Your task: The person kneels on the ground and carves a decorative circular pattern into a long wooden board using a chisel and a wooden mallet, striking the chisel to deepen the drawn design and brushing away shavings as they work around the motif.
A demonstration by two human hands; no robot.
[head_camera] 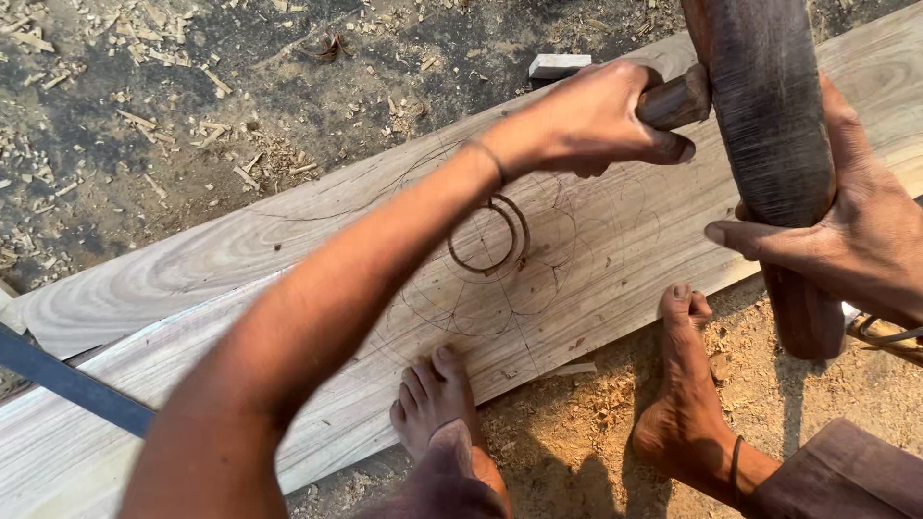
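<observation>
Both hands clamp the brace, left hand point(586, 120) on its handle point(678, 99), right hand point(846, 231) round the shaft point(769, 125); a tilt could skid the bit toward the near feet.

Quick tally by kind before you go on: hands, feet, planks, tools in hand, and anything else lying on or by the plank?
Hands: 2, left hand and right hand, both gripping the wooden tool
Bare feet: 2, left foot, right foot
Wooden planks: 1, plank with a carved ring
Wooden tools: 1
Small wood blocks: 1, block
Blue bars: 1, bar
Total: 8
</observation>
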